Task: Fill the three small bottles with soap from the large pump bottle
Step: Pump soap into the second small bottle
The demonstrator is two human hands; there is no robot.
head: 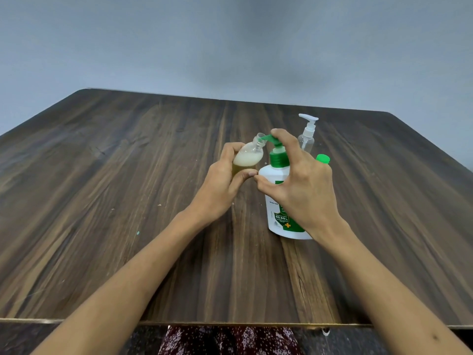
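While the large pump bottle (280, 201) stands upright on the wooden table (128, 201), right of centre, the right hand (302, 185) spans it from above: forefinger curled over the green pump head (275, 143), thumb braced against the white shoulder, evidently so that pressing down does not tip the bottle. Item held: one small clear bottle (247, 156), gripped in the curled fingers of the left hand (225, 180), lifted off the table just left of the pump and tilted so its open neck meets the green spout, presumably to catch the soap without spilling. Contents: yellowish liquid with a pale foam layer, roughly half full by appearance; filling judged in progress. Further items: a clear empty bottle with white pump top (307, 134), upright at the far side of the large bottle, not yet filled; a green cap (323, 158) showing just beyond the right hand, its body hidden, so contents cannot be told. A patterned garment (230, 340) shows below the near table edge.
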